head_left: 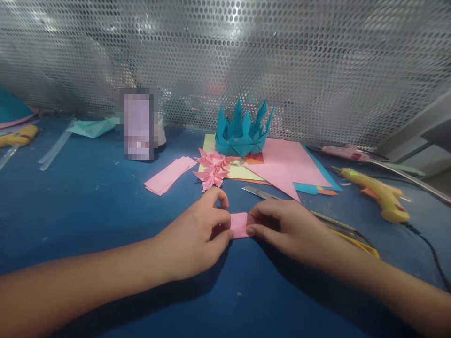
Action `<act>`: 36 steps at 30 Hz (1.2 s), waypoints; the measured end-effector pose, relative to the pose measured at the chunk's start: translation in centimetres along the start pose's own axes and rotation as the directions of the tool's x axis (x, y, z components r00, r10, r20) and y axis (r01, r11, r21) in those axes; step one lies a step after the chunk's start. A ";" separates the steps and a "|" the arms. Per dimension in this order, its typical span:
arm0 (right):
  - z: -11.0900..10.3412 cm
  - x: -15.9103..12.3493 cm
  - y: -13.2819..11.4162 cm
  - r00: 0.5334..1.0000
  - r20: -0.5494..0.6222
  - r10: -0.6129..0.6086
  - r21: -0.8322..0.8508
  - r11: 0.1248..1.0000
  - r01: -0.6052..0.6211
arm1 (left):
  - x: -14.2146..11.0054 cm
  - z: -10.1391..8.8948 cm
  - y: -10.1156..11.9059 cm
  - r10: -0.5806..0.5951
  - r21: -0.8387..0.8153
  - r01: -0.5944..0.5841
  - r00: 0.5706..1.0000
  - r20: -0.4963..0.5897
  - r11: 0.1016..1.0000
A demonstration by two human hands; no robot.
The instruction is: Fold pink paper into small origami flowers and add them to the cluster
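A small folded piece of pink paper [239,225] lies low over the blue table between my two hands. My left hand [200,230] pinches its left end between thumb and fingers, with the index finger curled above. At the right end, my right hand [282,220] grips the paper with thumb and fingertips. Just beyond my left hand sit pink folded paper flowers [213,170]. A stack of pink paper strips [170,175] lies to their left. Part of a cutter knife [259,192] shows behind my right hand.
A blue folded-paper crown [243,136] stands on coloured sheets, a pink sheet [292,162] among them. Right of these lies a yellow glue gun [375,192] with its cord. Yellow-handled scissors [355,241] lie beside my right forearm. A phone [138,124] stands before the perforated metal panel [190,56].
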State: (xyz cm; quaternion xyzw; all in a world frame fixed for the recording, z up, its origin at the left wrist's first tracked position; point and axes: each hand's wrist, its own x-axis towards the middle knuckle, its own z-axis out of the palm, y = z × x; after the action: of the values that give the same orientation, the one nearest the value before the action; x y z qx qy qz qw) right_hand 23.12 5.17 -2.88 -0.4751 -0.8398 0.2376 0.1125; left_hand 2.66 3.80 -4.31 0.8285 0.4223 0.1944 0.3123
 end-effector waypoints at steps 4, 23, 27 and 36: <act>0.1 0.0 0.0 1.000 0.004 -0.005 -0.002 1.000 0.005 | 0.1 -0.1 0.2 0.039 0.057 -0.038 0.999 -0.007 0.998; 0.4 -0.7 0.0 0.997 -0.047 -0.064 -0.088 0.994 0.059 | 0.2 0.2 0.6 0.112 0.293 -0.113 0.994 0.020 0.949; 0.5 -0.8 -0.2 0.996 -0.054 -0.069 -0.104 0.993 0.063 | 0.1 0.2 0.4 0.127 0.350 -0.133 0.991 0.040 0.927; 0.5 -1.1 -0.5 0.997 -0.044 -0.060 -0.113 0.992 0.054 | -0.1 0.0 0.8 0.112 0.395 -0.126 0.992 0.059 0.910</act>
State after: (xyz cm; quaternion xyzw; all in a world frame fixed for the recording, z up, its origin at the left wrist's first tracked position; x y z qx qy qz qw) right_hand 23.13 3.89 -3.02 -0.4619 -0.8621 0.1755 0.1121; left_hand 3.04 3.36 -3.77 0.9020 0.3963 0.1086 0.1326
